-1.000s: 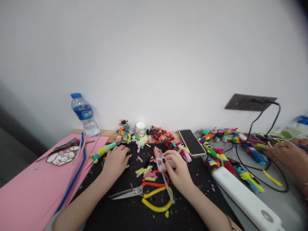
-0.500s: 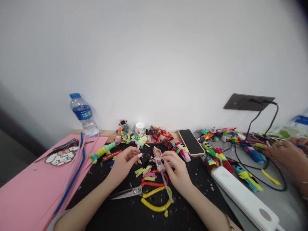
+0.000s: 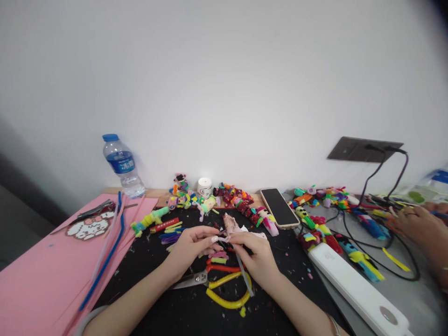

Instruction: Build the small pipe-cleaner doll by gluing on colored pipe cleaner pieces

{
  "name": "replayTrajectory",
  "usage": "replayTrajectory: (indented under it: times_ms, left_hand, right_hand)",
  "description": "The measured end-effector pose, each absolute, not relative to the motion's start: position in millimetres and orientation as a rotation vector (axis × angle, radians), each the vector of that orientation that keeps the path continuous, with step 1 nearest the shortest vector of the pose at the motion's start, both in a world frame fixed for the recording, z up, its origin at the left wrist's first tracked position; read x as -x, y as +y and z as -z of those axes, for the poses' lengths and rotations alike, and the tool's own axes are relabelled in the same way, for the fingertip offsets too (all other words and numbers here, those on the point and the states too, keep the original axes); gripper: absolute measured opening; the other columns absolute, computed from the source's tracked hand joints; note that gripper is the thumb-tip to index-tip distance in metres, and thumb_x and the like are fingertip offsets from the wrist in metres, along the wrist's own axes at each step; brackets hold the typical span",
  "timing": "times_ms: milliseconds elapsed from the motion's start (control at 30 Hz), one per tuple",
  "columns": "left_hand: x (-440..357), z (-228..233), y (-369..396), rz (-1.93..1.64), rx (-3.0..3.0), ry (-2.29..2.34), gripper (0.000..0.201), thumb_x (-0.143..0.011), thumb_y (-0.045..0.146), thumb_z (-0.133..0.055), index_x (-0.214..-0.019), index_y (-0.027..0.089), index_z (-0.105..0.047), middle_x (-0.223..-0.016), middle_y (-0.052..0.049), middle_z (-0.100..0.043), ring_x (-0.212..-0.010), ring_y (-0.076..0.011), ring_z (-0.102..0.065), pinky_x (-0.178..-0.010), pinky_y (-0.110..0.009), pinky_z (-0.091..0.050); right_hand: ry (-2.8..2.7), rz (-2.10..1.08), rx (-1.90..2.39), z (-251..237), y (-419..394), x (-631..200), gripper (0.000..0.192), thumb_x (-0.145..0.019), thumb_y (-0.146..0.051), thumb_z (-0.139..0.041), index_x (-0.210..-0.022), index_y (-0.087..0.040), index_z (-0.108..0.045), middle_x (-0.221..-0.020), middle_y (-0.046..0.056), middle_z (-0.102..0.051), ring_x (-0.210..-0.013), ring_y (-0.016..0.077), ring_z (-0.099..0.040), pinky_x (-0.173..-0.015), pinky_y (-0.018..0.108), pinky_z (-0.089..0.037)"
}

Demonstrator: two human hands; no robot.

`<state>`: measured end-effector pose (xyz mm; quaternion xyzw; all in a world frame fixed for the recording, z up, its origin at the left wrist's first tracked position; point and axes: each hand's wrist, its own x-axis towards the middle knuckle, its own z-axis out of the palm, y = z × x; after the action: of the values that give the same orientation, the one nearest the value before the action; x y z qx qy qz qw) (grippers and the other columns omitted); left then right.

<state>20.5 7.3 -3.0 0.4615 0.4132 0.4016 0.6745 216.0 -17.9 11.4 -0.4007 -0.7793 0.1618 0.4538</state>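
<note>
My left hand (image 3: 196, 245) pinches one end of a short pale lilac pipe cleaner piece (image 3: 222, 239) between thumb and finger. My right hand (image 3: 255, 254) has its fingers closed on a pale pink fuzzy figure (image 3: 231, 224), where the lilac piece meets it. Most of the figure's body is hidden behind the right fingers. A pale strip (image 3: 245, 275) hangs below them, over the handles. Scissors (image 3: 227, 298) with one red and one yellow handle lie under my hands. Short pink and green pipe cleaner pieces (image 3: 219, 257) lie between the hands, partly covered.
Finished fuzzy figures (image 3: 241, 205) line the wall side, beside a white candle cup (image 3: 205, 188) and a phone (image 3: 279, 207). Left are pink sheets (image 3: 42, 261) and a water bottle (image 3: 122, 165). Right are a white power bank (image 3: 353, 284), cables (image 3: 416, 261) and another person's hand (image 3: 416, 228).
My left hand has moved right, up to my right hand; a lilac piece now stretches between them. The pink figure has tilted, its lower part now covered by my right fingers.
</note>
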Motion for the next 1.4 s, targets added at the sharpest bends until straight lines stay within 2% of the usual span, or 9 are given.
replayTrajectory:
  times_ms: [100,200,433,633,833,933,1067,1267,1400]
  left_hand:
    - [-21.4,2.4,6.6,-0.901,-1.060,0.929,0.030,-0.069,0.036,-0.076,-0.089,0.014,-0.070,-0.081,-0.006,-0.075,-0.076,-0.0204,-0.072,-0.071,-0.028,-0.056]
    - [-22.0,1.6,5.6,-0.897,-1.070,0.910,0.028,-0.067,0.035,-0.077,-0.085,0.015,-0.071,-0.078,-0.004,-0.076,-0.074,-0.0213,-0.072,-0.071,-0.030,-0.057]
    - [-21.7,3.7,6.4,-0.877,-1.140,0.909,0.028,-0.067,0.038,-0.075,-0.082,0.014,-0.070,-0.073,-0.005,-0.075,-0.072,-0.0228,-0.072,-0.070,-0.033,-0.057]
    - [-20.1,-0.4,9.6,-0.980,-1.279,0.976,0.023,-0.071,0.034,-0.070,-0.082,0.014,-0.066,-0.069,-0.004,-0.072,-0.067,-0.0207,-0.071,-0.065,-0.030,-0.056]
    - [-5.2,1.8,16.3,-1.248,-1.808,1.312,0.018,-0.085,0.027,-0.051,-0.093,0.016,-0.063,-0.083,-0.005,-0.067,-0.072,-0.0183,-0.065,-0.069,-0.031,-0.052]
    - [0.5,2.4,18.3,-1.173,-2.110,1.455,0.020,-0.086,0.021,-0.046,-0.098,0.016,-0.062,-0.083,-0.005,-0.063,-0.074,-0.0188,-0.062,-0.070,-0.031,-0.050]
    - [4.5,0.7,20.8,-0.983,-2.317,1.600,0.022,-0.086,0.016,-0.044,-0.097,0.017,-0.063,-0.085,-0.005,-0.060,-0.076,-0.0202,-0.060,-0.070,-0.031,-0.047]
    - [5.6,-3.8,18.6,-1.048,-2.404,1.570,0.020,-0.088,0.024,-0.048,-0.100,0.015,-0.062,-0.096,-0.009,-0.059,-0.092,-0.0242,-0.058,-0.084,-0.035,-0.044]
    - [-0.2,-9.9,7.2,-0.911,-2.311,1.297,0.022,-0.092,0.029,-0.045,-0.098,0.016,-0.062,-0.083,-0.005,-0.062,-0.073,-0.0178,-0.058,-0.069,-0.028,-0.044]
  right_hand:
    - [-1.875,-0.487,1.053,-10.2,-18.3,-215.2,0.017,-0.083,-0.014,-0.056,-0.089,-0.022,-0.068,-0.084,0.003,-0.074,-0.074,0.0185,-0.071,-0.069,0.029,-0.059]
    - [-1.849,-0.574,1.063,-8.1,-18.1,-215.1,0.017,-0.082,-0.013,-0.057,-0.091,-0.022,-0.068,-0.088,0.004,-0.074,-0.075,0.0180,-0.072,-0.070,0.028,-0.059]
    - [-1.881,-0.546,1.081,-6.8,-17.7,-215.1,0.018,-0.082,-0.012,-0.058,-0.087,-0.025,-0.069,-0.082,0.001,-0.075,-0.075,0.0178,-0.071,-0.068,0.028,-0.057]
    - [-1.835,-0.497,1.092,-9.7,-16.7,-216.8,0.020,-0.082,-0.012,-0.054,-0.088,-0.022,-0.070,-0.086,0.004,-0.075,-0.076,0.0191,-0.071,-0.069,0.030,-0.058]
    - [-1.648,-0.508,1.189,-6.8,-13.3,-221.1,0.019,-0.083,-0.016,-0.053,-0.089,-0.020,-0.070,-0.081,0.005,-0.074,-0.068,0.0177,-0.070,-0.061,0.027,-0.059]
    - [-1.622,-0.553,1.179,-3.4,-12.3,-221.7,0.020,-0.082,-0.016,-0.053,-0.090,-0.020,-0.070,-0.081,0.005,-0.074,-0.067,0.0178,-0.070,-0.061,0.028,-0.059]
    - [-1.608,-0.593,1.167,-0.2,-11.1,-221.4,0.020,-0.082,-0.016,-0.053,-0.092,-0.021,-0.070,-0.083,0.006,-0.074,-0.069,0.0194,-0.071,-0.062,0.030,-0.060]
    - [-1.641,-0.562,1.174,-2.3,-12.0,-220.6,0.020,-0.083,-0.016,-0.053,-0.092,-0.020,-0.070,-0.086,0.006,-0.075,-0.074,0.0195,-0.072,-0.066,0.029,-0.061]
    - [-1.771,-0.418,1.148,-4.5,-14.4,-219.9,0.020,-0.083,-0.013,-0.053,-0.091,-0.019,-0.070,-0.088,0.006,-0.075,-0.076,0.0187,-0.072,-0.071,0.029,-0.060]
